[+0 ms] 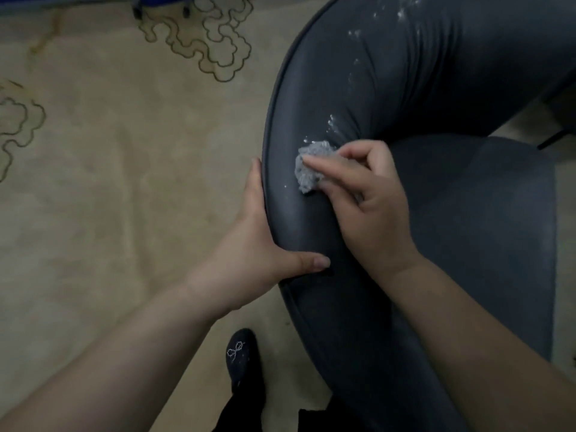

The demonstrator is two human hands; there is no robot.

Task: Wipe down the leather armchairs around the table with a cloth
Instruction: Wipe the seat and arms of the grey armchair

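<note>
A dark grey leather armchair (pixel 420 82) fills the right half of the view, seen from above over its curved backrest. White specks and smears run down the inner face of the backrest. My right hand (pixel 371 201) grips a small crumpled grey cloth (pixel 311 165) and presses it against the backrest's inner face, just below the lowest smears. My left hand (pixel 258 241) holds the backrest's outer edge, fingers flat along the outside and thumb lying across the top.
A beige carpet (pixel 124 182) with dark curly outlines covers the floor to the left. My foot in a dark slipper (pixel 243 360) stands beside the chair. The chair's seat cushion (pixel 483 229) lies to the right.
</note>
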